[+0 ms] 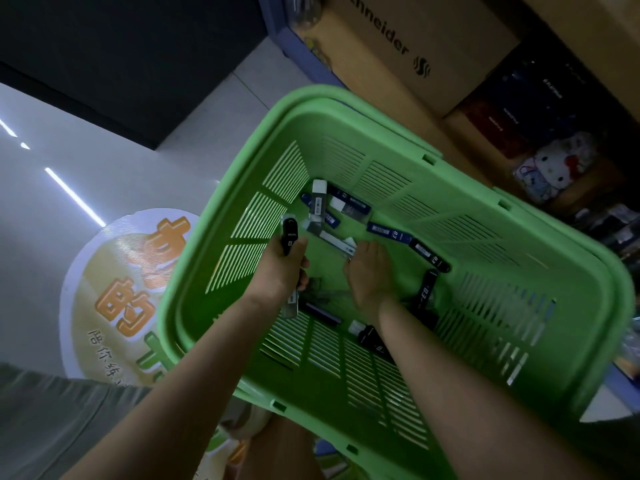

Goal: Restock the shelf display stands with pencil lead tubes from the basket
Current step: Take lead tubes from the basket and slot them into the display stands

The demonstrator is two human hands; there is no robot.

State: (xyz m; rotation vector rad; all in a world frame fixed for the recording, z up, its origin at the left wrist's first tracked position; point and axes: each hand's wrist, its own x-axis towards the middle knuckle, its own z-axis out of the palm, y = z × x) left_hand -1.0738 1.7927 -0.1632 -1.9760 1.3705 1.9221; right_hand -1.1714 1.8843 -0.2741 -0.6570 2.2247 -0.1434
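Fingers of left hand [280,268] clamped on bundle of small black plastic pencil lead tubes [289,235]; more loose beyond right hand [372,271] fingertips on green slotted plastic basket [346,105] floor, closure there cannot tell. Tubes likely light, rigid, slick: pinch mid-body

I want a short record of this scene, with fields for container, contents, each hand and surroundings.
container: green basket with slotted walls
contents: loose lead tubes, black, blue and white, scattered on the bottom
left hand: inside the basket, grips a black tube
right hand: inside the basket, back up, low over the tubes; whether it holds one is hidden
surroundings: cardboard box beyond the basket; round floor sticker beside it
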